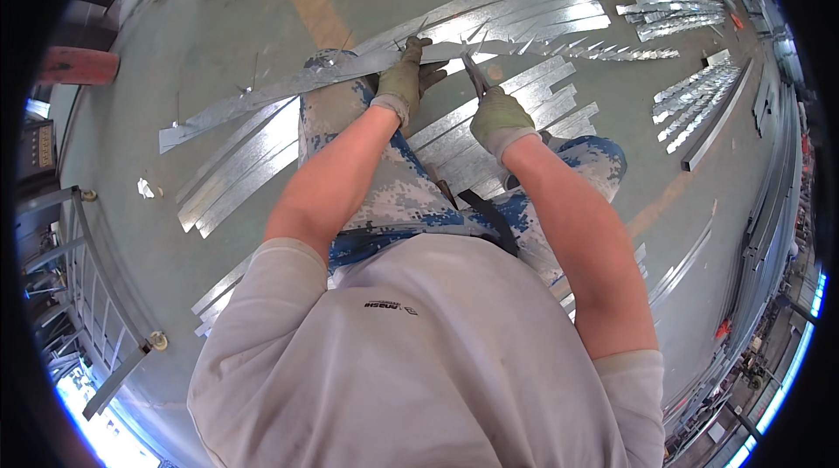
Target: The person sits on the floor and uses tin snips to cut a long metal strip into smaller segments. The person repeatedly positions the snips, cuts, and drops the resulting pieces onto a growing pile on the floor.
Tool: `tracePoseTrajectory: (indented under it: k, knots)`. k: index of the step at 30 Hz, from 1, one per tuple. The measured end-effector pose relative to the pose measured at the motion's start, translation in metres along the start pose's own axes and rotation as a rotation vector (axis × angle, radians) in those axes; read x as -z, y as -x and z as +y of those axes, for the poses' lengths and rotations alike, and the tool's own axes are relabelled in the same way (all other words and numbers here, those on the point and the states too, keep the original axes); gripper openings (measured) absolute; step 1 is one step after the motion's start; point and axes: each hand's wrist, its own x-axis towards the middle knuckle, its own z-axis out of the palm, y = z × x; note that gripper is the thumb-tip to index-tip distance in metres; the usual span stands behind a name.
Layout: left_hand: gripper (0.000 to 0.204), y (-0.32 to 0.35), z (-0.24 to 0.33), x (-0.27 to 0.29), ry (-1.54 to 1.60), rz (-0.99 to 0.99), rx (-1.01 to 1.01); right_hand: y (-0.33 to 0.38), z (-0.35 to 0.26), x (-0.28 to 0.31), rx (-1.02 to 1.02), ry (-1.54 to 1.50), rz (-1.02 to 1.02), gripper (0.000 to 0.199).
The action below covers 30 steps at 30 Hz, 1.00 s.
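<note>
A long galvanized metal strip (288, 90) lies across my thighs, with thin pointed tabs standing up along it. My left hand (404, 83), in a greenish work glove, grips the strip near its middle, the thumb over the upper face and the other fingers at the near edge. My right hand (502, 121), gloved alike, is closed around the handles of dark metal snips (474, 76). Their jaws meet the strip just right of my left hand. Beyond them, the strip's right part carries a row of bent, twisted tabs.
Flat metal strips (249, 173) lie on the floor to the left, with more strips (516, 105) between and beyond my knees. Stacks of tabbed strips (697, 103) rest at the right. A red cylinder (83, 66) and a wheeled metal frame (100, 289) stand at the left.
</note>
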Motion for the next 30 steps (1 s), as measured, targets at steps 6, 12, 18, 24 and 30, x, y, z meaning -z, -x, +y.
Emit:
tracePoseTrajectory:
  k: [6,12,18,24,30]
  knots:
    - [0.057,0.005,0.005,-0.001,0.076,0.077,0.037,-0.002,0.007,0.001,-0.027,-0.002,-0.023,0.038]
    - [0.051,0.013,0.011,0.012,0.227,0.109,0.019,-0.008,0.010,0.004,-0.060,0.019,-0.101,0.042]
    - [0.057,0.011,0.008,0.007,0.115,0.060,-0.075,-0.010,0.031,-0.018,-0.038,-0.216,-0.187,0.041]
    - [0.052,0.010,0.015,0.007,0.182,0.134,-0.022,0.020,0.027,-0.030,0.038,-1.050,-0.492,0.038]
    - [0.051,0.018,0.020,0.002,0.175,0.141,-0.024,0.015,0.011,-0.041,0.118,-1.103,-0.492,0.045]
